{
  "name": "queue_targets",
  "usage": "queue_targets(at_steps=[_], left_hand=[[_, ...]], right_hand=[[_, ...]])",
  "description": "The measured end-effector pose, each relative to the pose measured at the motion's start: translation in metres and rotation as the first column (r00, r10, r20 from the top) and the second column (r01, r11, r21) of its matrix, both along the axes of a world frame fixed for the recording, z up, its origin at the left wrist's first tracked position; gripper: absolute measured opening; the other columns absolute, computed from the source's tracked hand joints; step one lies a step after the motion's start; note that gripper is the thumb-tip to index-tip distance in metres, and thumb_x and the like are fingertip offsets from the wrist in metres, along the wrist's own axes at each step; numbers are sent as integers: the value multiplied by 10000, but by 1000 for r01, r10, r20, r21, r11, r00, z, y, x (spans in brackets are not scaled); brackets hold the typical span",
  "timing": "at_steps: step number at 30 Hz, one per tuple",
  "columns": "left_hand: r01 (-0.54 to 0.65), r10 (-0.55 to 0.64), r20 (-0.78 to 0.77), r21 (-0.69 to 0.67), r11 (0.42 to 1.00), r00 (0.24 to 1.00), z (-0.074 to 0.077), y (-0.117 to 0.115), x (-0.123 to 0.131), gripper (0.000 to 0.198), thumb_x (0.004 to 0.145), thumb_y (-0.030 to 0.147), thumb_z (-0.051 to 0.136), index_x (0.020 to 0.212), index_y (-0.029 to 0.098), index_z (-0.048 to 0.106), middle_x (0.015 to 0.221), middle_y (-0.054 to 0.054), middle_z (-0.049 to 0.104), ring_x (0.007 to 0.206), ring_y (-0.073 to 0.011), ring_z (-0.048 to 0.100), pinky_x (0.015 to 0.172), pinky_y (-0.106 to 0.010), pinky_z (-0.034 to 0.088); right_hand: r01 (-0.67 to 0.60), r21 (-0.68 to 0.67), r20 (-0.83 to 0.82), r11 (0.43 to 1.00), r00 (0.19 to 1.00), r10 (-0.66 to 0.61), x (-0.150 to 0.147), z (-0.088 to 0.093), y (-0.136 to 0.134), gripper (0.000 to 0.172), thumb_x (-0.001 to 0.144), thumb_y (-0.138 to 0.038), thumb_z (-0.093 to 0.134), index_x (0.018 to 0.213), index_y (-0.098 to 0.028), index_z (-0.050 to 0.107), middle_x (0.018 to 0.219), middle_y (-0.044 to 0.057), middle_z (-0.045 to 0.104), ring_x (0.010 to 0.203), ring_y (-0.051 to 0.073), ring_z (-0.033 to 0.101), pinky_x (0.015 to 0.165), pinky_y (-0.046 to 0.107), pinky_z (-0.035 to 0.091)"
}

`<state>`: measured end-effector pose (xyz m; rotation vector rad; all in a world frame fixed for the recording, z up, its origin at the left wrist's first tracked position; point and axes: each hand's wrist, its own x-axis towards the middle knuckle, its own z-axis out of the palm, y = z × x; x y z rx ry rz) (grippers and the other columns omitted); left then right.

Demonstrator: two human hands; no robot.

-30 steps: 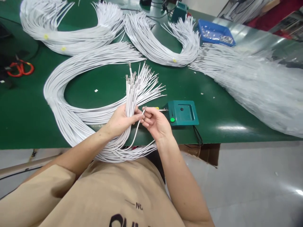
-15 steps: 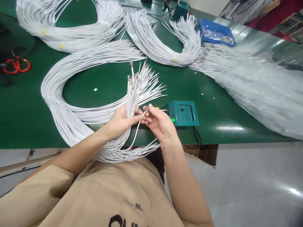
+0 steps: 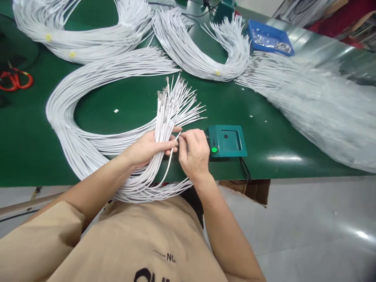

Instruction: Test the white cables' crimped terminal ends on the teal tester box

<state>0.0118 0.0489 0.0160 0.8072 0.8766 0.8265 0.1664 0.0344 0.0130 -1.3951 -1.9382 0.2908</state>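
Observation:
My left hand (image 3: 145, 149) is closed around an upright bundle of white wires (image 3: 162, 127), its thumb laid across the front. Frayed, greyish ends stick up at the top of the bundle. One single white wire (image 3: 169, 162) bends out to the right under the thumb. At that wire's tip, the thumb and fingers of my right hand (image 3: 195, 152) are pinched together, back of the hand upward; the fingertips partly hide the contact. Just right of this hand sits a small teal machine (image 3: 238, 141) with a green button (image 3: 214, 150).
Large loops of white wire (image 3: 55, 105) cover the green table (image 3: 96, 98). A plastic-wrapped wire bundle (image 3: 326, 113) lies at right, near a blue tray (image 3: 272, 45) of small metal parts. Red-handled scissors (image 3: 22, 80) lie far left. A person in a red sleeve (image 3: 340, 19) is at the back right.
My right hand has turned over from palm up to back up and closed its fingers at the wire tip. My left hand still grips the bundle, with its fingers shifted slightly.

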Motion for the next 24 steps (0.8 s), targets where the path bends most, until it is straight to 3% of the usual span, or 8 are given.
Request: queue_targets(at_steps=[2,4,8,12,18,24], left_hand=[[20,-19,23,-47,999,1000,-2,3,0,444,715,174,743,1130,124,595,739,14,599,633,-78,587,583,-185,458],[7,-7,4,-46,999,1000,-4,6,2,455,702,164,746,1125,124,582,726,18,600,640,-89,608,586,-189,463],[-36,37,-121,8,999,992,-8,8,7,458,700,184,746,1109,134,546,693,31,608,626,-108,642,607,-209,483],[-34,40,-250,30,999,968,-11,9,12,455,703,212,744,1100,143,533,715,17,632,652,-139,671,572,-213,476],[-48,58,-240,47,998,969,-13,10,14,488,680,234,770,1102,125,551,730,3,648,649,-154,675,552,-224,461],[3,-1,-56,41,999,998,-18,9,7,494,710,249,770,1118,157,507,787,-6,670,674,-132,673,566,-197,448]], right_hand=[[-71,72,185,995,981,57,5,-2,2,272,938,-193,390,774,-178,606,841,99,603,817,211,492,793,348,403],[-117,51,293,992,951,97,13,0,7,268,948,-211,384,825,-179,620,863,99,620,824,221,488,782,355,390],[-55,-54,427,997,901,72,33,9,20,171,909,-216,487,1019,-168,608,939,101,663,929,261,511,847,392,366],[-74,-183,499,980,853,157,48,13,30,90,846,-140,549,898,-174,613,830,77,674,835,239,542,877,391,371],[-122,-210,423,970,883,203,48,12,32,191,809,-116,574,983,-152,645,1020,122,687,980,278,567,904,434,394],[-135,-287,-31,948,991,132,34,14,36,270,862,-88,462,972,-168,696,1144,81,678,1114,207,581,975,371,426]])
